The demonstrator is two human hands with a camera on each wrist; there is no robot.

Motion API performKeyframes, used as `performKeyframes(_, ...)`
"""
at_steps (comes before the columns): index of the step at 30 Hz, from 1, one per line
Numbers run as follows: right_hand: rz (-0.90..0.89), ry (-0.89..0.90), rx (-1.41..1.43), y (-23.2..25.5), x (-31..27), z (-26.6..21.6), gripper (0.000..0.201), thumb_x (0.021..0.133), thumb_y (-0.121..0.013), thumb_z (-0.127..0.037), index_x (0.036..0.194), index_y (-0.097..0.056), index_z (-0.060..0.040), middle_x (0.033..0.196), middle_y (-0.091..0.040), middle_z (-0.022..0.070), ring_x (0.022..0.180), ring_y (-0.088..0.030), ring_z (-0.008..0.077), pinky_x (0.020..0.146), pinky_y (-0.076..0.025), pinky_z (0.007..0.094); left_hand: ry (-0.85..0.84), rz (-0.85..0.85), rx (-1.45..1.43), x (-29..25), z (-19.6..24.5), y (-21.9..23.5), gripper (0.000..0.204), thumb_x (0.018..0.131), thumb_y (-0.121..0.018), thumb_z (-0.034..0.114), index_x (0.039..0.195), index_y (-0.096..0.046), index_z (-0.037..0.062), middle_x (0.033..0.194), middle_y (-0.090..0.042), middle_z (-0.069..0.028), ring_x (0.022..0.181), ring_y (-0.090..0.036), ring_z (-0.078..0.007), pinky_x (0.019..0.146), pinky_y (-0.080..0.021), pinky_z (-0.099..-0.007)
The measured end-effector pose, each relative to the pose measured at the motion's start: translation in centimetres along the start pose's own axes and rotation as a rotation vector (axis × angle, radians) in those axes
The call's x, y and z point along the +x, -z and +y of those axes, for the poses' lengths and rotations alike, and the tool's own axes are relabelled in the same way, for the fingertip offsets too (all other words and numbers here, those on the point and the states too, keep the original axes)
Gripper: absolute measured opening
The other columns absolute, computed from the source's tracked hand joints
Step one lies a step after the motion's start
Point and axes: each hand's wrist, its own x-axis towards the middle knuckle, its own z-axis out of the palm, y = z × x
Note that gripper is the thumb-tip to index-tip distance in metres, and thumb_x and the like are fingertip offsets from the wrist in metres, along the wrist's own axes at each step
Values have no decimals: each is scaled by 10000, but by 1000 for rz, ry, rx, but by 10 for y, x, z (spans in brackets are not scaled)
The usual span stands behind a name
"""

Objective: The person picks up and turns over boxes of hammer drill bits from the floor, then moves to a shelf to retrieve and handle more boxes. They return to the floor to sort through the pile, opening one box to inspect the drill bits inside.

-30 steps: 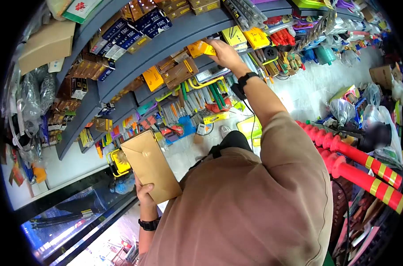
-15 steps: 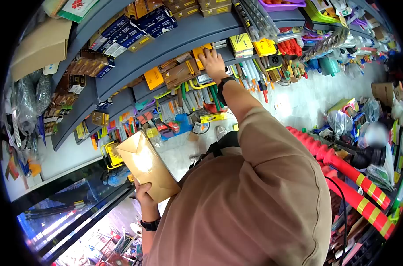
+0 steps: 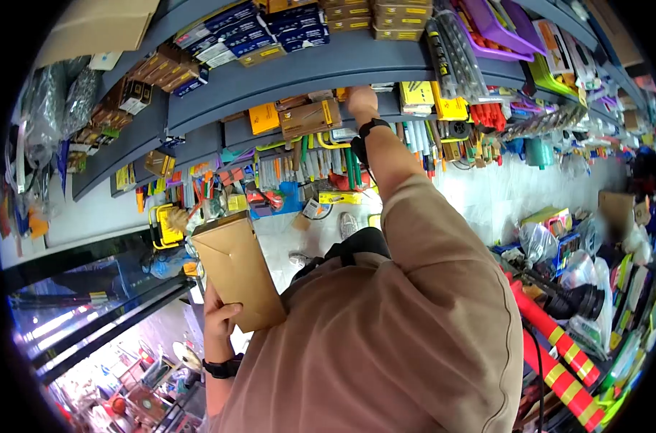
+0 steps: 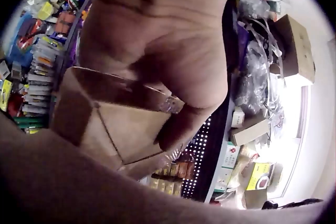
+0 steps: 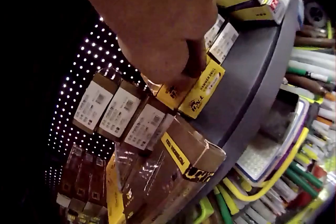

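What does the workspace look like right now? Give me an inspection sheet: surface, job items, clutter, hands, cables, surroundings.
Surface: grey shelf packed with boxed goods; no bare stretch seen.
Job items: brown paper envelope held upright at the chest; yellow box on the shelf row under the right fingers.
Clutter: tools and pens hanging below the shelf, brown carton lying at the edge.
Hands: left hand grips the envelope's lower edge; right hand reaches up, fingertips on the yellow box.
Cables: thin black lead along the right forearm.
Surroundings: red striped posts, bagged stock on the floor.
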Motion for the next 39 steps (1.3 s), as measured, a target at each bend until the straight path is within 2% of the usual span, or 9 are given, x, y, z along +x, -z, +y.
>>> performKeyframes(6,130,226,-46,-19,-6,5,538,889,-592,-306,1289,-570,54,1248,-629,279,1147,-621,396,967,-515,449,-120,14,177,-4,-12,10,893,731,-840,243,1456,-376,2,1274,-585,-83,1134,-592,-202,957,-476,-325)
performKeyframes(10,-316,310,440,75,-131,-80,546,915,-687,-356,1294,-548,12,1090,-688,253,1024,-674,363,914,-527,397,-303,63,216,5,-9,2,850,718,-887,237,1392,-431,-8,1202,-618,-62,1082,-612,-172,919,-498,-323)
performKeyframes(12,-512,662,1045,90,-197,-112,442,961,-611,-112,1373,-483,-13,1220,-647,144,1073,-655,223,908,-519,354,-337,76,277,1,-9,13,838,707,-900,262,1363,-453,-6,1194,-630,-74,1064,-627,-185,917,-507,-337)
performKeyframes(14,-641,930,1274,143,-264,-145,704,890,-557,-22,1516,-246,-105,1433,-481,176,1221,-599,299,990,-489,416,-542,21,492,-1,-8,21,833,696,-913,225,1355,-457,-5,1208,-643,-108,1057,-646,-211,921,-520,-351)
performKeyframes(16,-497,1302,1401,173,-302,-171,1009,816,-796,-457,1549,-185,-131,1447,-441,260,1259,-559,403,1015,-468,507,-800,-175,1185,6,13,34,784,689,-914,145,1323,-476,3,1226,-644,-158,1071,-659,-263,930,-532,-376)
performKeyframes(18,-317,1615,1374,191,-319,-197,1126,780,-786,-597,1571,-131,-138,1383,-473,330,1223,-572,429,988,-495,524,-719,-135,638,13,15,13,728,705,-899,117,1296,-485,16,1232,-639,-193,1074,-665,-299,927,-537,-412)
performKeyframes(23,-183,1619,1526,205,-372,-236,772,862,-775,-387,1386,-321,-47,1280,-529,316,1111,-628,383,940,-541,521,-851,-508,435,21,42,28,731,729,-889,205,1302,-450,91,1215,-631,-182,1059,-656,-292,886,-529,-435)
performKeyframes(31,-104,1569,1420,185,-434,-308,577,889,-730,-243,1265,-364,-3,1172,-566,318,1062,-646,373,880,-573,493,-718,-444,718,-17,71,87,608,622,-927,264,1122,-618,109,1074,-654,-84,971,-654,-215,828,-522,-356)
performKeyframes(39,12,1538,1332,138,-487,-366,570,851,-763,-233,1223,-407,9,1142,-598,297,1016,-657,332,867,-561,446,-1075,-404,838,-44,55,166,522,644,-906,295,1067,-660,115,1034,-659,-58,927,-652,-213,779,-514,-342)
